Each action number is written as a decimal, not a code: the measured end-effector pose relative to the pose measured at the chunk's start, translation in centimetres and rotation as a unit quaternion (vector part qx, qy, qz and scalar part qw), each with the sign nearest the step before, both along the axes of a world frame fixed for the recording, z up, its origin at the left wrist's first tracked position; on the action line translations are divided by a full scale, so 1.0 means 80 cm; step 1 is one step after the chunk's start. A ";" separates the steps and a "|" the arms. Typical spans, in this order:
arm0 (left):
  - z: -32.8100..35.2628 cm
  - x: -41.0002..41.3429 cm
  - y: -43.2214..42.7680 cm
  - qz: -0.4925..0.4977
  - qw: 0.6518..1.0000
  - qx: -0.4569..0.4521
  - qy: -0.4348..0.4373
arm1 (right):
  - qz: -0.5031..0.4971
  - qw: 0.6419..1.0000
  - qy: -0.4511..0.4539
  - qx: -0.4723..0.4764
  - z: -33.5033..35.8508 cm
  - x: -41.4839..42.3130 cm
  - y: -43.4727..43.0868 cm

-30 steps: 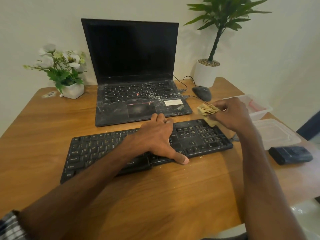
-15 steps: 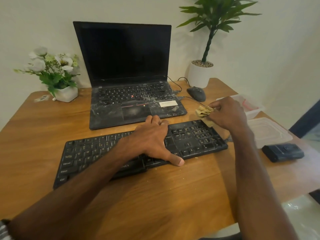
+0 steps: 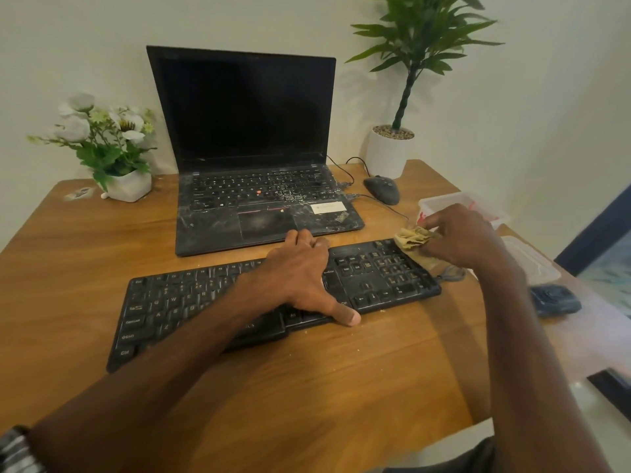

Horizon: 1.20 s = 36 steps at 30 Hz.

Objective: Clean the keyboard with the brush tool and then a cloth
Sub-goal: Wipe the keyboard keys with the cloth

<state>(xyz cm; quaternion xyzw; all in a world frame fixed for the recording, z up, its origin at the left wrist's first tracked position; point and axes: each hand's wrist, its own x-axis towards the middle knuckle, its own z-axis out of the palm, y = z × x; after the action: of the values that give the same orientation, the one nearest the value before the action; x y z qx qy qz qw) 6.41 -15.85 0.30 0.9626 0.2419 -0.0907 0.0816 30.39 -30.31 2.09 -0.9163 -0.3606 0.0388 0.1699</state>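
Black keyboard (image 3: 177, 308) lying slantwise on a wooden desk (image 3: 307, 387), in front of an open laptop (image 3: 252, 165) whose screen is dark and whose palm rest is smeared with dust. Left hand (image 3: 300, 278) laid flat across the middle of the keyboard, fingers straight and reaching its far edge, thumb spread along its near edge. Right hand (image 3: 461, 237) at the keyboard's far right corner, fingers curled round a crumpled tan cloth (image 3: 411, 237) that touches the corner above the number pad. Pale crumbs dot the desk just beside the keyboard's near edge. Behind the right hand stands a clear plastic box (image 3: 440, 201); its lid (image 3: 536, 264) lies nearer, with a small dark case (image 3: 555, 300) beside it. A corded mouse (image 3: 382, 189) sits right of the laptop, near a potted plant (image 3: 392, 151). White flowers in a pot (image 3: 102, 145) stand at the far left.
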 end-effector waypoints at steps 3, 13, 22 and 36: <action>0.000 -0.001 0.000 0.000 1.000 0.002 0.000 | -0.008 0.999 -0.046 0.007 -0.003 -0.020 0.003; 0.002 -0.001 -0.003 0.003 1.000 0.003 -0.003 | 0.059 0.995 -0.075 0.016 -0.003 -0.060 0.007; 0.002 -0.003 -0.004 0.003 1.000 0.003 -0.019 | 0.041 0.994 -0.098 0.022 -0.019 -0.076 0.017; 0.003 -0.006 -0.005 0.001 1.000 0.003 -0.025 | 0.130 0.987 -0.090 0.000 -0.015 -0.089 0.009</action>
<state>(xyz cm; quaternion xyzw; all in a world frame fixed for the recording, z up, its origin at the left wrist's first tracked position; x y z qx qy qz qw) 5.91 -16.29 0.58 0.9647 0.2407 -0.0657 0.0847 23.31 -29.56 0.88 -0.8615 -0.4904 -0.0214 0.1300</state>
